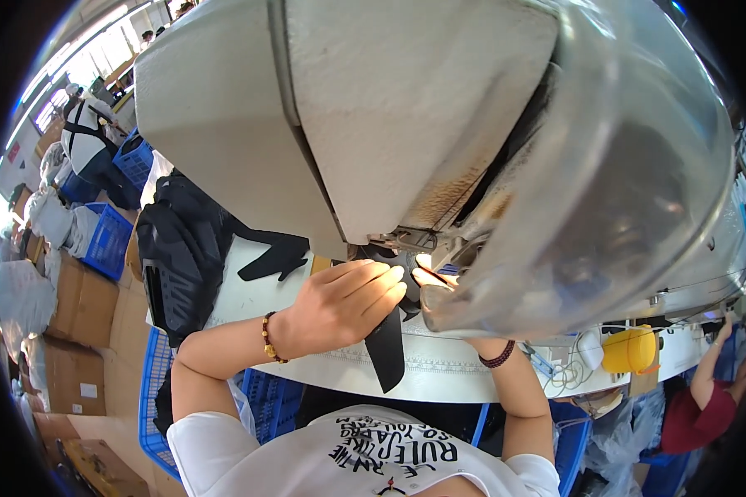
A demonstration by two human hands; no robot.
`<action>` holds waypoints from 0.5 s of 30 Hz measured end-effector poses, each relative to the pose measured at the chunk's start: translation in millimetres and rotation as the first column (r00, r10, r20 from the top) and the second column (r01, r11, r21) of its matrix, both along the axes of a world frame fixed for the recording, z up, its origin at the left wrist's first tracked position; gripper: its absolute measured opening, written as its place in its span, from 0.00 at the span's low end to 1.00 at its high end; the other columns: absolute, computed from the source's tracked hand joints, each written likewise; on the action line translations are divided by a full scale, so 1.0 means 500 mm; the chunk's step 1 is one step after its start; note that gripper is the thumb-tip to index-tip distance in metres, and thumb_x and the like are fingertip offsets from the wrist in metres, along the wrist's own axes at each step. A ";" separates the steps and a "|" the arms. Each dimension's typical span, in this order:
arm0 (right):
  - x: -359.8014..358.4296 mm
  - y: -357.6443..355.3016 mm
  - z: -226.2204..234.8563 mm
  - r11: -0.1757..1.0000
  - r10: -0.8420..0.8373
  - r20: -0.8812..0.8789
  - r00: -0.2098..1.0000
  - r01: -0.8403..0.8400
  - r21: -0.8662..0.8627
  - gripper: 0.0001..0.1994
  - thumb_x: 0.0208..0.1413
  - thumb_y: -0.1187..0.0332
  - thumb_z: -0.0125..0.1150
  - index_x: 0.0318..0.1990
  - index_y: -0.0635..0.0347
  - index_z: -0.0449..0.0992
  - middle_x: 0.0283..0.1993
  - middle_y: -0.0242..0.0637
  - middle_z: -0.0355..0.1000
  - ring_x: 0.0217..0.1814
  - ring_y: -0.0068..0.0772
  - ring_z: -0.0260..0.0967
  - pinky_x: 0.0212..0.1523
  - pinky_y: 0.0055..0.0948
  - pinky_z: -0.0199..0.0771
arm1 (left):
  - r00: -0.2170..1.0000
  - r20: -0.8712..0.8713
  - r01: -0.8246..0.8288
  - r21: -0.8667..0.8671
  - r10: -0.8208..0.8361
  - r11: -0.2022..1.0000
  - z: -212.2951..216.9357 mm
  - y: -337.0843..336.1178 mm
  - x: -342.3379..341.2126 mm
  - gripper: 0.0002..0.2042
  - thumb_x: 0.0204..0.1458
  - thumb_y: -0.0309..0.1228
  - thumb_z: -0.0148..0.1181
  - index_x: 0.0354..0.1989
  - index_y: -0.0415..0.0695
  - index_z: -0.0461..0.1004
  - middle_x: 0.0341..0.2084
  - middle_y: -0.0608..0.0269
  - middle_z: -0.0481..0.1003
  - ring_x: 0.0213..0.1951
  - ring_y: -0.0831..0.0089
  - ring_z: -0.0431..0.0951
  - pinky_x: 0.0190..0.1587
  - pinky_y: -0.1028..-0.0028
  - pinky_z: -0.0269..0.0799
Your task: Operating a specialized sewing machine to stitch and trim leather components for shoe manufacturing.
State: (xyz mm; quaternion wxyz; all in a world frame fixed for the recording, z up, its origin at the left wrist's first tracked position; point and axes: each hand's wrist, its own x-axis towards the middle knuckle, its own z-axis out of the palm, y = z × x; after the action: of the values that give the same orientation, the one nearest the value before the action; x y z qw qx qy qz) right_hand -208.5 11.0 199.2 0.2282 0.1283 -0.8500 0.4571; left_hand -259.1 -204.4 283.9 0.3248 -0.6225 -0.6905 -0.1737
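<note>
My left hand is closed, its fingers pressed together on a black cut piece of material. That piece lies under the head of a large off-white sewing machine, and a pointed strip of it hangs toward me over the table edge. On the piece's other side, the fingertips of my right hand press at the same spot. A shiny rounded part of the machine covers most of that hand. The needle area is partly hidden behind my fingers.
Left of the machine, another black cut piece lies on the white table beside a heap of black material. A yellow container stands at the right. Blue crates and cardboard boxes are around; other people work further off.
</note>
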 end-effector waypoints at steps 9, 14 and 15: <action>-0.003 0.030 -0.023 0.913 0.135 0.232 0.963 -0.030 -0.407 0.20 0.47 0.70 0.59 0.50 0.61 0.66 0.48 0.36 0.64 0.43 0.30 0.64 0.43 0.24 0.64 | 0.998 0.055 -0.025 -0.003 0.025 1.000 -0.002 0.003 0.011 0.12 0.34 0.23 0.56 0.31 0.37 0.72 0.32 0.59 0.73 0.36 0.69 0.74 0.38 0.75 0.73; -0.005 0.027 0.040 0.838 0.130 -0.486 0.864 0.166 0.520 0.12 0.41 0.70 0.63 0.37 0.53 0.76 0.27 0.35 0.73 0.25 0.37 0.70 0.25 0.29 0.70 | 0.996 0.088 -0.029 -0.026 0.031 0.999 -0.002 -0.002 -0.001 0.13 0.35 0.24 0.56 0.33 0.38 0.72 0.34 0.59 0.73 0.37 0.70 0.74 0.35 0.76 0.73; -0.009 0.034 0.029 0.834 0.103 -0.372 0.923 0.124 0.538 0.13 0.40 0.71 0.62 0.38 0.53 0.75 0.28 0.36 0.72 0.26 0.38 0.70 0.26 0.30 0.69 | 0.995 0.098 -0.011 -0.029 0.014 1.000 -0.002 -0.002 -0.008 0.13 0.35 0.24 0.56 0.34 0.38 0.72 0.34 0.59 0.73 0.38 0.70 0.74 0.34 0.77 0.73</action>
State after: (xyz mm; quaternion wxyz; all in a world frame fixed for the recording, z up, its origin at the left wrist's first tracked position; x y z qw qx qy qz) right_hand -212.9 28.0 213.6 0.3466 0.2712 -0.8841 0.1568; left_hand -263.0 -205.3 282.7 0.2827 -0.6136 -0.7118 -0.1920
